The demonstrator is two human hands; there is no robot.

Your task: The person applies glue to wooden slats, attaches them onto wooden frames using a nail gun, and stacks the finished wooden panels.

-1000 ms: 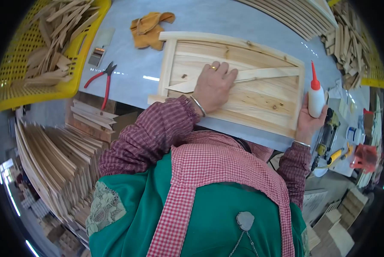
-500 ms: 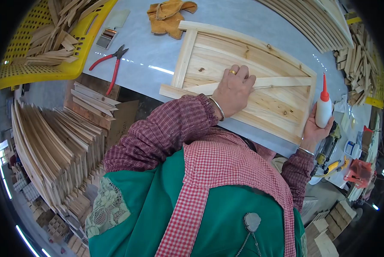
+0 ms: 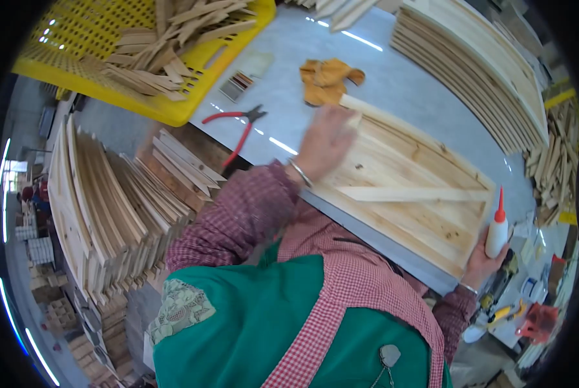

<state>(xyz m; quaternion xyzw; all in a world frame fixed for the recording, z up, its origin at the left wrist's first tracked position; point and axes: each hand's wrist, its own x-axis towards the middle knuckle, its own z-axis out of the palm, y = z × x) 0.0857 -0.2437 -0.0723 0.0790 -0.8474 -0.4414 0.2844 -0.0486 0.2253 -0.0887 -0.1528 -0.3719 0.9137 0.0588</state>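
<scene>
A pale wooden panel (image 3: 406, 171) with a raised frame lies on the grey-white table. A light wood strip (image 3: 419, 194) runs slantwise across its face. My left hand (image 3: 328, 143) is over the panel's left end rail, at the near-left corner area. Its fingers are smeared by motion, so their grip cannot be made out. At the panel's right end, my right hand (image 3: 485, 262) is closed round a white glue bottle (image 3: 497, 234) with a red nozzle, held upright. That hand is close against the panel's right edge; whether it touches is unclear.
Red-handled pliers (image 3: 243, 129) and an orange cloth (image 3: 328, 79) lie beyond the panel. A yellow crate (image 3: 196, 107) of wood offcuts is far left. Stacked panels (image 3: 461, 84) stand at the back right. Curved boards (image 3: 102, 200) are stacked at the left. Tools clutter the right.
My left hand has moved from the strip at the panel's middle to its left end. The view has swung, shifting the scene rightward and down. My right hand still holds the glue bottle.
</scene>
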